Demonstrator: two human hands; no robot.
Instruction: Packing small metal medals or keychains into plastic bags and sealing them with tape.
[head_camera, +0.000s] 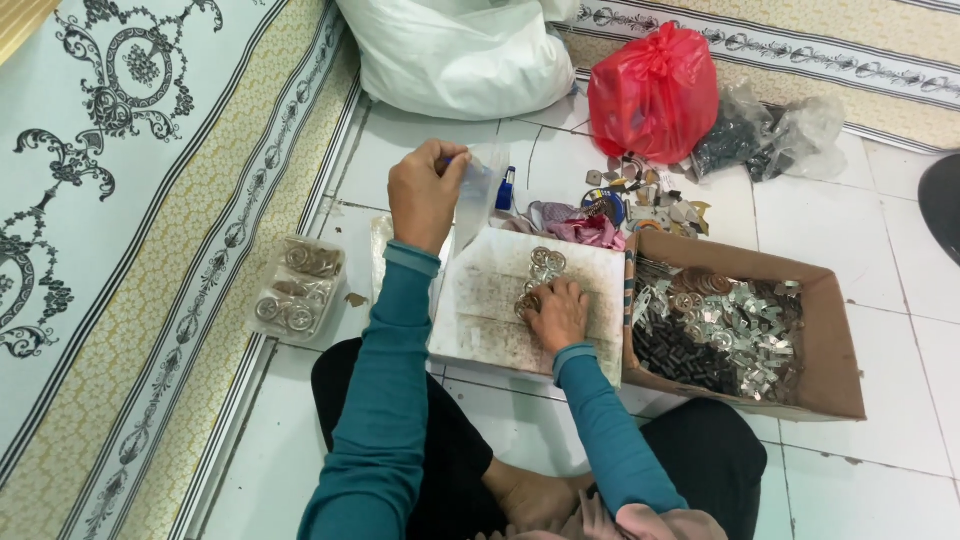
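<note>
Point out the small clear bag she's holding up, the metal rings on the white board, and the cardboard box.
clear bag (476, 200), head view, its middle
metal rings (545, 264), head view, the cluster
cardboard box (838, 340), head view, right wall

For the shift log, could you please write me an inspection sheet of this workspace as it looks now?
Surface: white tiled floor, patterned carpet alongside.
Job's things: worn white board with round metal pieces; small clear bag.
Clutter: cardboard box of metal parts, packet of rings, red bag, white sack, scattered scraps.
Grippers: left hand pinches the clear bag; right hand rests on the pieces.
Cables: nothing seen.
Surroundings: dark object at right edge.
</note>
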